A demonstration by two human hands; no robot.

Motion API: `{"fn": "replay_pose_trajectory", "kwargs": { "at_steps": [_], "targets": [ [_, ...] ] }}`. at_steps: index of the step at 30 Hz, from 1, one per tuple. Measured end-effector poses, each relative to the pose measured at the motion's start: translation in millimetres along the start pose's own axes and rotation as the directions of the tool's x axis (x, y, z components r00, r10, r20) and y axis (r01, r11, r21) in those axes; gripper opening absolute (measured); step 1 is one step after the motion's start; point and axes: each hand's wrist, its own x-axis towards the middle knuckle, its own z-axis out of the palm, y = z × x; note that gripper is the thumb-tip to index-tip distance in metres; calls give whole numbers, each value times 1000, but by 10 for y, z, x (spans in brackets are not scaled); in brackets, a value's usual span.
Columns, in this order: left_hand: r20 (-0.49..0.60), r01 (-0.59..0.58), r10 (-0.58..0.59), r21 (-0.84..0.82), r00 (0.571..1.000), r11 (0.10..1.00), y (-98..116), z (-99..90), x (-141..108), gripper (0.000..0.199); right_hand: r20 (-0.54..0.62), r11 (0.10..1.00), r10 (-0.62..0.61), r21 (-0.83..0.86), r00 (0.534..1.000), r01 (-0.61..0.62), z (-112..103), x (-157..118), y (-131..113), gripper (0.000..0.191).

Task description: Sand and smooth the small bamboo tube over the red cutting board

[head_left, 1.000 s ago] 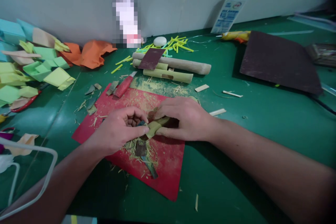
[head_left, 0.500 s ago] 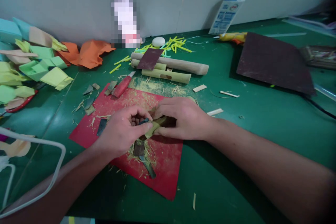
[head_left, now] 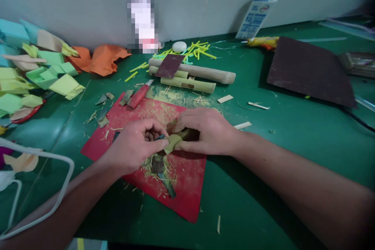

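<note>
My right hand (head_left: 205, 131) wraps round a short yellow-green bamboo piece (head_left: 173, 142), whose far part is hidden beneath the palm. At its near end, the thumb and fingers of my left hand (head_left: 143, 140) pinch a small dark scrap of sandpaper (head_left: 160, 137) against or very close to the bamboo. Both hands are over a red sheet (head_left: 187, 191) dusted with yellowish powder. Below them lie a dark scrap (head_left: 158, 164) and shavings (head_left: 172, 170). A red-handled knife (head_left: 140, 95) rests at the sheet's upper edge, with its blade pointing away.
Behind the hands, several bamboo tubes (head_left: 205, 73) carry a brown sandpaper piece (head_left: 170, 65). A larger dark sheet (head_left: 310, 72) and a yellow glue gun (head_left: 263, 41) lie right. Folded paper (head_left: 43, 62) is piled left. A white wire frame (head_left: 38, 156) stands near my left forearm.
The whole view has shifted slightly, so things appear a little further right. Both hands keep their grip, and a little more of the bamboo shows between them.
</note>
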Motion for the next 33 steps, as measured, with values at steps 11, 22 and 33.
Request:
{"fn": "replay_pose_trajectory", "kwargs": {
  "at_steps": [11,22,33],
  "targets": [
    [13,2,-2,16,1000,1000,-26,-24,-2,15,19,1000,24,-11,1000,-24,1,3,-1,30],
    [13,8,-9,48,1000,999,-31,-29,-1,17,24,1000,12,0,1000,-12,7,13,4,28],
    [32,-2,-1,89,999,996,58,-57,36,14,9,1000,-2,-7,1000,2,11,11,7,27]
  ]
}}
